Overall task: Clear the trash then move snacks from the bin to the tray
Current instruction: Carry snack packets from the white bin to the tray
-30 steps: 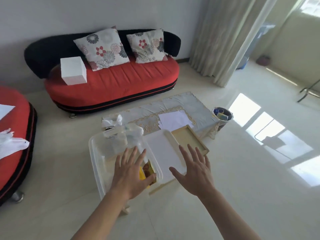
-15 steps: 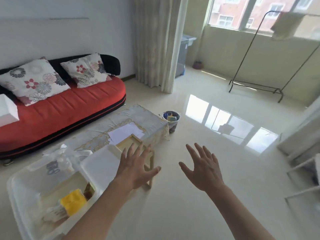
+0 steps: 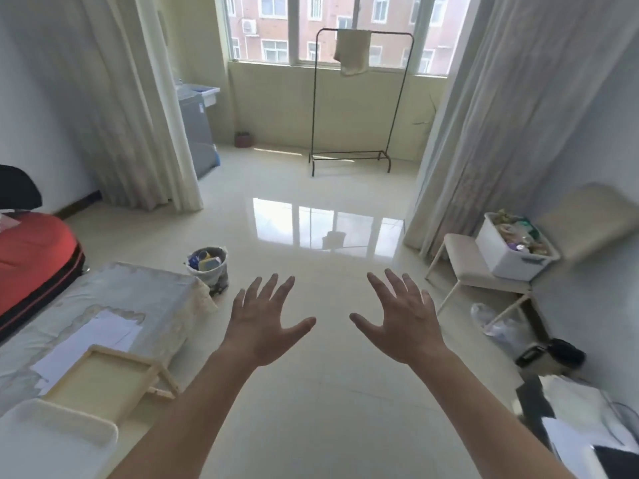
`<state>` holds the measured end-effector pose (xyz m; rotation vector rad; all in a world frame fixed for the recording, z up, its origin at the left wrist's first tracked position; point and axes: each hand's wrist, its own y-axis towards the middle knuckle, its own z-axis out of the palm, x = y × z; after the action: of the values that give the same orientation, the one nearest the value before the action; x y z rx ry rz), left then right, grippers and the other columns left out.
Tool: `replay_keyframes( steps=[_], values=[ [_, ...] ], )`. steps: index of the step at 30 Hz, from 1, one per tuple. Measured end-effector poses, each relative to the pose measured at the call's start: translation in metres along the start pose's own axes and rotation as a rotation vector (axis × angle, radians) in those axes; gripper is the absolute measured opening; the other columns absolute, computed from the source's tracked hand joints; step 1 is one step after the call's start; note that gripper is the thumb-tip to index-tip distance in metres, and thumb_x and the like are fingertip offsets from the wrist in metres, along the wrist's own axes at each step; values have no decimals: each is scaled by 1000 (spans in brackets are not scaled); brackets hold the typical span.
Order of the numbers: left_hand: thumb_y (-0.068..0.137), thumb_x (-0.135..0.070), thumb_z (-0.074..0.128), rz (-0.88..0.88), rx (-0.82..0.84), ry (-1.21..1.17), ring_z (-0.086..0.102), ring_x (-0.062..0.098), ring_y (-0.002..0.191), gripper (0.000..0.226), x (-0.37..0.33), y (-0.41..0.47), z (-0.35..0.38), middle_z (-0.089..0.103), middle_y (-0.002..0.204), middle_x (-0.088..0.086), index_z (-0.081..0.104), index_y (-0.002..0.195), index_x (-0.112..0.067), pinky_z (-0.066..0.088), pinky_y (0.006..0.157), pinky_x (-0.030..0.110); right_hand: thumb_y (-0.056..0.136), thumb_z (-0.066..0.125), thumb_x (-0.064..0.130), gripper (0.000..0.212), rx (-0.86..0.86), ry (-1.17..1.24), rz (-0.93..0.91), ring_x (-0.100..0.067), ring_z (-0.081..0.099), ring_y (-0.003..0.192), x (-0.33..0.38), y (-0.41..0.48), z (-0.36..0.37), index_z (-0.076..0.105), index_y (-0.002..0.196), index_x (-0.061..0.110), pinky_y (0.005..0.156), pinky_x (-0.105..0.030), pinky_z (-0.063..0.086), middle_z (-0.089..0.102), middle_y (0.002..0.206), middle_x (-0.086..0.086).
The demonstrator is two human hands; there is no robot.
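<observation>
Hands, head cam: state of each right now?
Left hand: open, fingers spread, holding nothing, above the floor.
Right hand: open, fingers spread, holding nothing, also touching nothing.

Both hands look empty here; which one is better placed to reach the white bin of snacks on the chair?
Probably the right hand: open and empty, it hovers on the side of the white plastic bin of snacks on the beige chair. The left hand is farther.
</observation>
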<state>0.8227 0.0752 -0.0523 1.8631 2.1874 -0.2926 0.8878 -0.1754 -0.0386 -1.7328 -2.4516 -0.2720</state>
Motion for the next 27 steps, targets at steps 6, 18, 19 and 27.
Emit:
replay_keyframes(
  steps=[6,18,19,27],
  values=[
    [85,-84,36,186,74,-16,-4,20,157,91,-72,70,26,5,171,-7,6,161,-42,-2,126,46,74,18,87,94,-1,-71,195,-28,6,154,-79,-1,-8,11,157,42,122,-54,12,11,168,2],
    [77,-91,24,470,107,-60,-6,19,157,98,-171,270,52,5,171,-8,4,160,-44,-2,127,45,69,12,89,99,-53,-42,552,-25,1,155,-183,93,-24,7,157,45,122,-52,12,6,169,0],
    [74,-91,21,491,108,-66,-6,19,157,100,-178,286,53,5,171,-8,4,160,-44,-2,127,45,70,12,89,98,-62,-43,577,-25,1,155,-189,105,-26,7,158,44,123,-52,13,6,169,1],
    [77,-91,26,649,183,-44,-4,21,157,97,-229,381,79,8,170,-7,7,160,-43,0,127,45,70,14,88,97,-152,-10,732,-25,5,155,-234,165,-35,11,156,44,122,-52,15,10,169,-1]
  ],
)
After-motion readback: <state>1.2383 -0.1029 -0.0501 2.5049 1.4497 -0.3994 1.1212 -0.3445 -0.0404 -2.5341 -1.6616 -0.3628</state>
